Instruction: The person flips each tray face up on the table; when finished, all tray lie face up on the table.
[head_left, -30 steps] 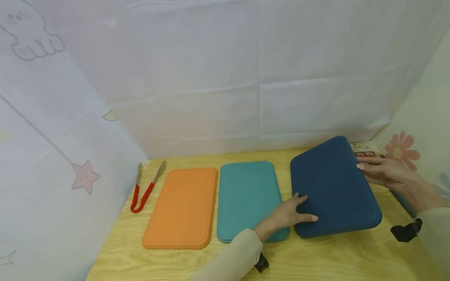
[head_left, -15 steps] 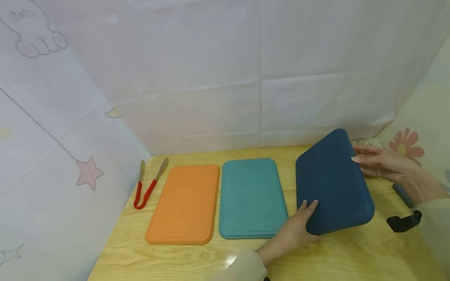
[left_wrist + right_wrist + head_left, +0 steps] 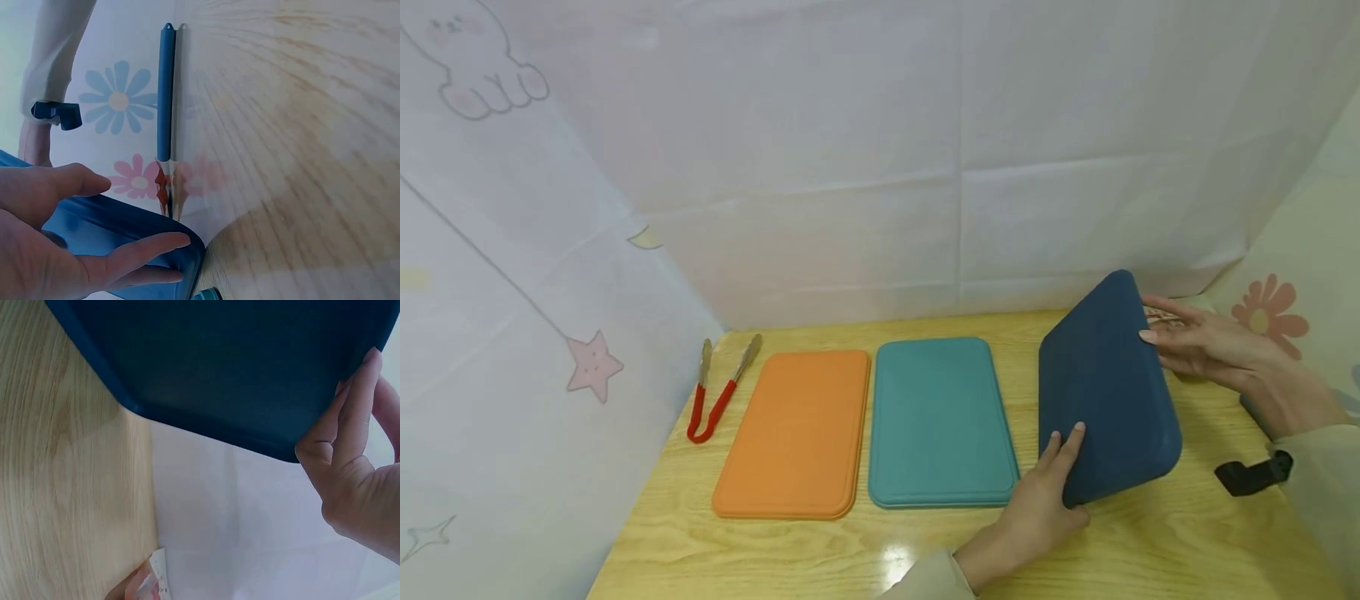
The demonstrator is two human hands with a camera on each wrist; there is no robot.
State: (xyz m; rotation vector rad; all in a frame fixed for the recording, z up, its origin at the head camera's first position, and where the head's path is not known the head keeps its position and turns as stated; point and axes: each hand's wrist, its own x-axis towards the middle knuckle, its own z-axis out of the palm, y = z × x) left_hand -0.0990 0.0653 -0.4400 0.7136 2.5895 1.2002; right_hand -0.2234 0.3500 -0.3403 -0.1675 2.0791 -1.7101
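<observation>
Wood-grain table; pale printed cloth behind the grip and at both sides. Navy tray, tilted up, between two hands: left hand grips the near edge, fingers along the face; right hand pinches the far right edge. Left of the grip — teal board, orange board, red-handled tongs. Left wrist view shows a slim blue bar beyond the tray, loop-ended; right wrist view, the tray's shaded face, hidden from the head camera.

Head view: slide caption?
Left hand and right hand hold a tilted navy tray; teal tray, orange tray and red-handled tongs lie nearby.
</observation>
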